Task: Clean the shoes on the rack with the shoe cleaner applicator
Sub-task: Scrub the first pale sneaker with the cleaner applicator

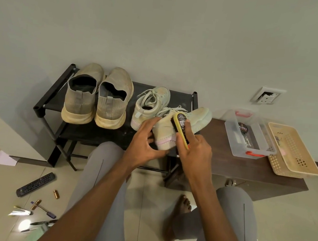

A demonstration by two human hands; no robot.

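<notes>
I sit facing a low black shoe rack (97,133) against a pale wall, and I am partway through brushing one shoe. My left hand (144,140) holds a pale green sneaker (200,117) tipped on its side at the rack's right front corner, my thumb over the heel and my other fingers (160,153) curled under the sole. My right hand (194,148) grips the yellow shoe cleaner applicator (181,128), fingers clamped along its handle with my index finger stretched up its back, and its dark bristle face lies against the sneaker's side near the ankle. The risk, as I judge it, is that the sneaker hangs past the rack's right edge on my left hand alone; a hard stroke could twist it loose and drop it to the floor. Brushing too long in one spot could also leave the toe and the far side untouched. The matching sneaker (152,105) stands just behind on the rack, and a grey slip-on pair (97,101) fills the rack's left half, both looking still dirty. On the dark counter (228,168) to the right stand a clear plastic box (249,134) and a beige basket (293,151).
</notes>
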